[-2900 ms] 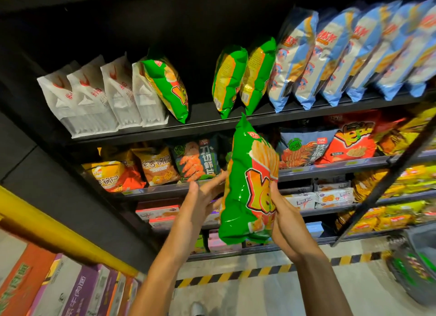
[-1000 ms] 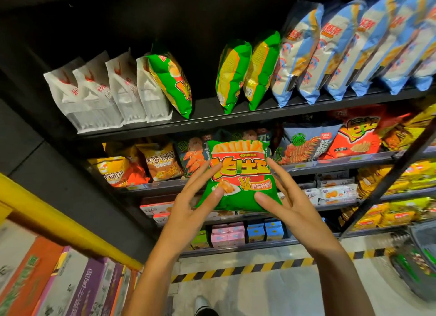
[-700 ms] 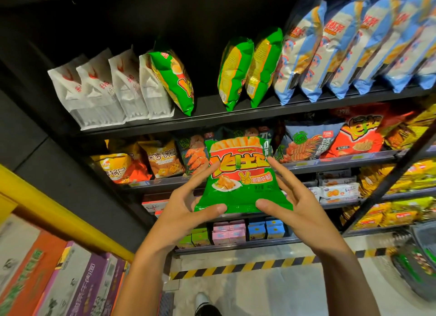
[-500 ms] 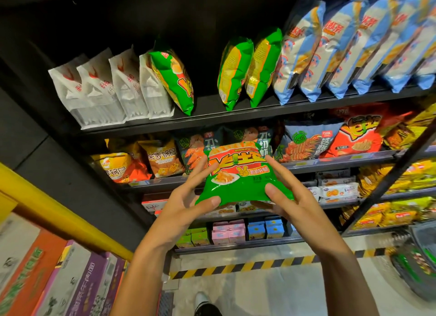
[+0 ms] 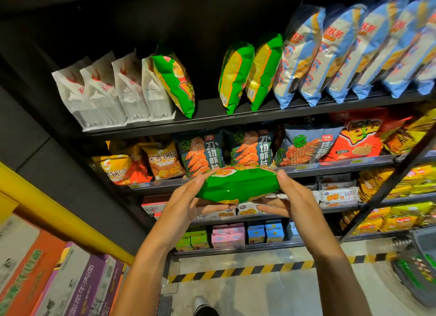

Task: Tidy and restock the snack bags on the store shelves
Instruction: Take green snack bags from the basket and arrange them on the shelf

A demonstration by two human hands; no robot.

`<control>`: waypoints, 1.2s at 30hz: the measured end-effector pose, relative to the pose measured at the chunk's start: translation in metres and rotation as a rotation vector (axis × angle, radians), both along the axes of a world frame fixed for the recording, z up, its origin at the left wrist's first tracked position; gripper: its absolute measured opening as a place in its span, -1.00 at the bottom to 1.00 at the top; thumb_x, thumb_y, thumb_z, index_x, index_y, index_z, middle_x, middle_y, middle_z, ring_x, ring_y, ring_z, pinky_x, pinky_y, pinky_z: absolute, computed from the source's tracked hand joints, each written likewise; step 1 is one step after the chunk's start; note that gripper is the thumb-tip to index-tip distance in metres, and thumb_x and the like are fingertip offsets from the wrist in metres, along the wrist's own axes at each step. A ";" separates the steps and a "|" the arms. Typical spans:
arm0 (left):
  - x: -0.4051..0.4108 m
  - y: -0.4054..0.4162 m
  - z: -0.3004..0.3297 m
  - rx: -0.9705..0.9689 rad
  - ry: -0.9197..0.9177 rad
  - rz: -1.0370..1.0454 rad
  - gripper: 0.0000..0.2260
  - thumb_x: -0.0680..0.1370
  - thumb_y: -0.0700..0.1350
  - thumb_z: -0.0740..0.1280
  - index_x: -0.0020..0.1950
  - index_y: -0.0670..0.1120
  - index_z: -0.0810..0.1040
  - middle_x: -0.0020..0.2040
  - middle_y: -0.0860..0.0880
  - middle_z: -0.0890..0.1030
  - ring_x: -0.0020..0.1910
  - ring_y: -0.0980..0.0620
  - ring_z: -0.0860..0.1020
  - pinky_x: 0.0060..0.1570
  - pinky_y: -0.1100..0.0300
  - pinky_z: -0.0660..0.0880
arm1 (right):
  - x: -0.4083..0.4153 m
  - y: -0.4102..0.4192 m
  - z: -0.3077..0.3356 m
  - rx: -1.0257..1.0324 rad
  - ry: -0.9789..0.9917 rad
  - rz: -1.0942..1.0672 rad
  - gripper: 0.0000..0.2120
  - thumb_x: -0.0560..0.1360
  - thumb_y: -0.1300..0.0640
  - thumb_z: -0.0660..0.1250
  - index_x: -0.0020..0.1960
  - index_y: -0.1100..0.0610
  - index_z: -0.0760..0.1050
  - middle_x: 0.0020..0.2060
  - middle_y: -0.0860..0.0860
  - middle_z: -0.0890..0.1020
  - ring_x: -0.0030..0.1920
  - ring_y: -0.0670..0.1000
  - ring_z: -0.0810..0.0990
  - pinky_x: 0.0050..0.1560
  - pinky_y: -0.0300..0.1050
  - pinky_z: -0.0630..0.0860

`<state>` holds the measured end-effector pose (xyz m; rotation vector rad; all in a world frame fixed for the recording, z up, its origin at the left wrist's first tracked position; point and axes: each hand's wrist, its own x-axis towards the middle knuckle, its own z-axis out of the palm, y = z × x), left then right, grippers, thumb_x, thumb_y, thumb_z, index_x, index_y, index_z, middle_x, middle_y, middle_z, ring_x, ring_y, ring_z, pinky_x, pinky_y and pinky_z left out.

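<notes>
A green bag (image 5: 237, 186) lies nearly flat between both hands, its printed face turned up and away so mostly the glossy underside shows. It is held in the air in front of the second shelf (image 5: 306, 168), level with that shelf's front edge and touching none of the stock. The left hand (image 5: 188, 197) grips the bag's left end, thumb on the near side and fingers curled under and behind it. The right hand (image 5: 290, 195) grips the right end the same way, thumb pressed against the edge, fingers reaching beneath.

Just behind the bag stand two dark shrimp-chip bags (image 5: 224, 150), with orange bags (image 5: 141, 164) to their left and a red bag (image 5: 358, 138) to their right.

On the top shelf (image 5: 207, 124) above, white bags (image 5: 111, 91) stand in a row at the left, with one green bag (image 5: 177, 82) leaning against them. After a gap come two more green bags (image 5: 250, 72), then a row of blue bags (image 5: 342, 54) tilted to the right.

Lower shelves hold small boxes (image 5: 236, 235). A yellow rail (image 5: 59, 214) crosses the lower left, and striped tape (image 5: 236, 272) marks the floor.
</notes>
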<state>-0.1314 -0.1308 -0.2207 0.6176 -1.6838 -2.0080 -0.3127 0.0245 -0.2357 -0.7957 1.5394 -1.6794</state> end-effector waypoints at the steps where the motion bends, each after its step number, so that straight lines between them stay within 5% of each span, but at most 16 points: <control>1: 0.001 -0.001 -0.001 -0.026 -0.004 -0.022 -0.56 0.62 0.03 0.20 0.50 -0.03 0.48 0.43 -0.07 0.57 0.34 -0.16 0.59 0.22 -0.03 0.61 | -0.001 0.000 0.000 -0.007 -0.004 0.013 -0.66 0.69 -0.11 0.15 0.37 -0.17 0.57 0.35 -0.05 0.62 0.17 0.12 0.71 0.19 -0.16 0.62; 3: 0.004 -0.003 -0.002 -0.104 -0.011 -0.058 -0.56 0.61 -0.04 0.28 0.52 0.08 0.47 0.52 0.02 0.47 0.39 -0.18 0.51 0.29 0.03 0.57 | -0.005 0.001 -0.003 -0.046 -0.019 0.051 -0.70 0.71 -0.06 0.18 0.35 -0.23 0.58 0.40 -0.10 0.58 0.32 0.25 0.59 0.28 -0.02 0.61; 8: 0.006 -0.007 -0.003 -0.421 0.000 -0.110 -0.38 0.59 -0.38 0.35 0.62 -0.07 0.28 0.63 0.10 0.27 0.62 0.09 0.20 0.49 -0.12 0.38 | -0.010 0.001 -0.007 -0.147 -0.104 0.148 -0.50 0.58 0.06 0.27 0.45 -0.34 0.43 0.49 -0.28 0.43 0.53 -0.08 0.37 0.52 0.28 0.30; 11: 0.005 -0.007 -0.001 -0.552 -0.024 -0.103 -0.33 0.56 -0.47 0.36 0.60 -0.08 0.29 0.63 0.11 0.26 0.62 0.12 0.20 0.47 0.01 0.40 | -0.010 -0.011 -0.003 -0.091 -0.007 0.108 -0.45 0.55 -0.09 0.40 0.48 -0.36 0.34 0.38 -0.49 0.43 0.44 -0.37 0.37 0.54 0.05 0.31; 14: 0.002 -0.016 0.008 -0.611 -0.014 -0.076 -0.34 0.56 -0.40 0.42 0.59 -0.04 0.32 0.64 0.17 0.21 0.63 0.14 0.16 0.45 -0.01 0.43 | -0.012 -0.031 0.004 -0.095 0.140 0.028 -0.40 0.49 -0.02 0.40 0.48 -0.26 0.34 0.21 -0.62 0.46 0.26 -0.57 0.38 0.38 -0.30 0.36; 16: -0.001 -0.024 0.016 -0.609 0.046 -0.018 -0.31 0.56 -0.32 0.45 0.61 0.00 0.27 0.66 0.20 0.13 0.62 0.12 0.20 0.38 0.04 0.49 | -0.014 -0.045 0.007 -0.149 0.165 -0.015 -0.40 0.48 0.03 0.41 0.49 -0.19 0.35 0.22 -0.59 0.49 0.27 -0.54 0.40 0.27 -0.44 0.40; 19: -0.008 -0.042 0.025 -0.391 0.145 0.162 -0.24 0.51 0.01 0.51 0.62 0.15 0.20 0.62 0.13 0.27 0.49 0.12 0.44 0.24 0.25 0.53 | -0.018 -0.068 0.014 -0.215 0.197 -0.024 -0.40 0.49 0.05 0.42 0.50 -0.16 0.37 0.32 -0.44 0.52 0.39 -0.38 0.42 0.40 -0.28 0.38; 22: -0.022 -0.071 0.033 -0.116 0.107 0.176 -0.05 0.27 0.34 0.60 0.57 0.20 0.28 0.51 0.10 0.47 0.43 0.06 0.51 0.32 0.04 0.52 | -0.019 -0.094 0.025 -0.254 0.232 -0.001 -0.41 0.50 0.06 0.42 0.50 -0.11 0.38 0.34 -0.35 0.55 0.42 -0.31 0.44 0.44 -0.20 0.39; 24: -0.032 -0.085 0.040 0.009 0.092 0.082 -0.15 0.32 0.30 0.60 0.52 0.12 0.37 0.42 0.02 0.58 0.40 -0.05 0.54 0.39 -0.11 0.47 | -0.020 -0.113 0.031 -0.273 0.261 0.007 -0.42 0.52 0.08 0.42 0.51 -0.08 0.39 0.36 -0.29 0.56 0.44 -0.24 0.45 0.42 -0.21 0.42; 27: -0.045 -0.101 0.052 0.087 0.098 0.060 -0.51 0.52 0.05 0.42 0.44 0.05 0.48 0.27 -0.05 0.68 0.25 -0.11 0.65 0.14 0.01 0.63 | -0.024 -0.142 0.038 -0.268 0.267 0.013 -0.44 0.54 0.07 0.42 0.51 -0.09 0.38 0.36 -0.30 0.56 0.43 -0.22 0.46 0.39 -0.22 0.46; 30: -0.063 -0.123 0.055 0.074 0.161 0.119 -0.50 0.52 -0.06 0.43 0.46 0.02 0.46 0.23 -0.05 0.70 0.20 -0.07 0.68 0.12 0.03 0.61 | -0.039 -0.164 0.040 -0.228 0.234 -0.052 -0.40 0.56 -0.12 0.44 0.53 -0.08 0.35 0.39 -0.25 0.54 0.44 -0.19 0.47 0.43 -0.08 0.41; 32: -0.080 -0.135 0.060 -0.056 0.176 0.218 -0.43 0.48 -0.07 0.48 0.47 0.09 0.40 0.25 0.01 0.69 0.21 0.05 0.67 0.17 0.11 0.59 | -0.054 -0.178 0.040 -0.209 0.188 -0.122 -0.39 0.54 -0.15 0.45 0.52 -0.06 0.36 0.39 -0.17 0.56 0.40 -0.13 0.52 0.39 -0.08 0.49; 36: -0.118 -0.165 0.060 -0.422 0.160 0.424 -0.31 0.54 -0.05 0.50 0.56 0.14 0.21 0.44 0.18 0.47 0.37 0.37 0.44 0.37 0.34 0.38 | -0.089 -0.225 0.035 -0.113 0.196 -0.270 -0.35 0.51 0.13 0.48 0.54 0.03 0.32 0.41 -0.03 0.51 0.41 -0.01 0.52 0.42 -0.02 0.49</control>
